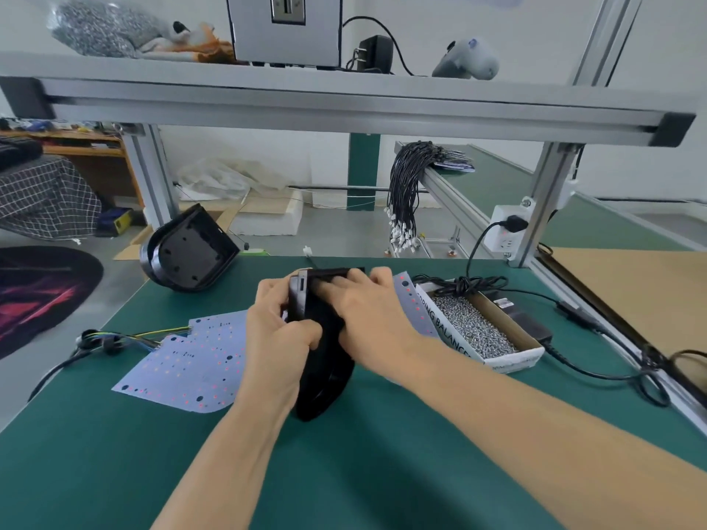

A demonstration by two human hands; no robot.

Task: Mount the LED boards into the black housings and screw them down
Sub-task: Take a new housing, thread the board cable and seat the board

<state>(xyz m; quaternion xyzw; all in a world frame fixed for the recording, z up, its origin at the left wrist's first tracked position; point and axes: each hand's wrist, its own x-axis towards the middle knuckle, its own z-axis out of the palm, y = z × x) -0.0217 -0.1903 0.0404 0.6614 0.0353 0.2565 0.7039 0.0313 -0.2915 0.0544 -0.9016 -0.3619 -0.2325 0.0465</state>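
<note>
Both hands, left hand [281,330] and right hand [367,315], clasp a black housing [325,376] stood on edge at frame centre on the worktop [382,472], likely to turn it for fitting the LED board [191,361] lying lower left.

Only 1 view is given, a wide-angle camera worn on the head, looking forward and down along both forearms. It sits close above the left hand [281,330] and right hand [367,319], which meet near frame centre. Beyond the hands the green table [114,453] runs away to its far edge; above them the aluminium shelf rail [344,105] bows across the frame, probably from lens distortion. No 2nd view shares the scene.
</note>
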